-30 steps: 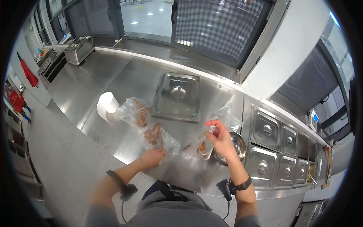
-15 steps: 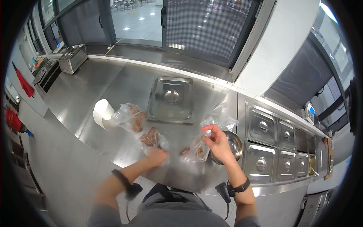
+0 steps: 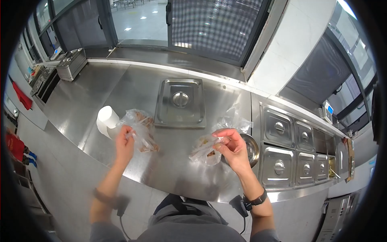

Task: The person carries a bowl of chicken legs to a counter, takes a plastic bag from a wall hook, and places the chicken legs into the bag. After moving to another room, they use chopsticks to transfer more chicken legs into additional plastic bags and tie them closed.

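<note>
On the left of the steel counter, my left hand [image 3: 125, 142] is closed on the top of a clear plastic bag [image 3: 146, 141] with brown food inside. Another food bag [image 3: 141, 117] lies just behind it, partly overlapped. My right hand [image 3: 233, 148] pinches the gathered top of a third clear bag [image 3: 204, 151], whose small brown pieces show near the counter. A steel bowl [image 3: 253, 150] sits beside and partly behind my right hand. Farther back lies a crumpled clear bag [image 3: 234, 119].
A lidded steel pan [image 3: 180, 103] stands at the counter's middle. A white roll [image 3: 107, 117] is at the left. Lidded pans [image 3: 278, 166] are set into the right side. At the far left, part of a person [image 3: 16, 146] in red shows.
My left hand has moved left and up, and the bag of brown food near it now hangs beside the rear bag. The bag at my right hand has shifted slightly left and up.
</note>
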`<state>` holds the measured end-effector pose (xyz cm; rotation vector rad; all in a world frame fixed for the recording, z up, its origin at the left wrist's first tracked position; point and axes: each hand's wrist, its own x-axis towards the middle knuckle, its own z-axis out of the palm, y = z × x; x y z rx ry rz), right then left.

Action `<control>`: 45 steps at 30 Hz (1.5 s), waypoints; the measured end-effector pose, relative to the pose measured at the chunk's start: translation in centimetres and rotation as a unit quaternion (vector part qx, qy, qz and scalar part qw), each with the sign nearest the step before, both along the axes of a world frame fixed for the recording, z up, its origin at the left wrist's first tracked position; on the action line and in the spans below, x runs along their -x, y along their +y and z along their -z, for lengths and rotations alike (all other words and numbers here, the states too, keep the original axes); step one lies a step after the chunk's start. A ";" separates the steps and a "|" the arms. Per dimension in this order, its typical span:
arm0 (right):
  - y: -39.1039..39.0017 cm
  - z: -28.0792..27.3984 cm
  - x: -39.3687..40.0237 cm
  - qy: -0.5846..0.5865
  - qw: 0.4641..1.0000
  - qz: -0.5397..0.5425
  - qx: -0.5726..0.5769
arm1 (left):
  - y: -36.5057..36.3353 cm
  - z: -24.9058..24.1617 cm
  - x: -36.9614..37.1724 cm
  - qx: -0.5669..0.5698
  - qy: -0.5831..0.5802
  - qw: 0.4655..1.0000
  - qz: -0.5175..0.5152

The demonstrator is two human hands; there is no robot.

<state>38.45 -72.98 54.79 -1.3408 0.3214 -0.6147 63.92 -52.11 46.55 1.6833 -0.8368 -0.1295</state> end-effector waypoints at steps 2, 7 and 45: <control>0.2 0.4 0.0 -0.001 1.000 0.009 -0.012 | 0.2 1.5 1.4 -0.070 -0.086 0.993 0.042; 0.4 3.2 1.7 0.153 0.988 0.021 0.013 | 0.4 8.2 5.6 -0.217 -0.119 0.930 0.274; -20.6 6.0 4.6 -0.001 0.912 0.223 0.345 | 11.5 6.5 28.4 -0.144 0.262 0.918 -0.262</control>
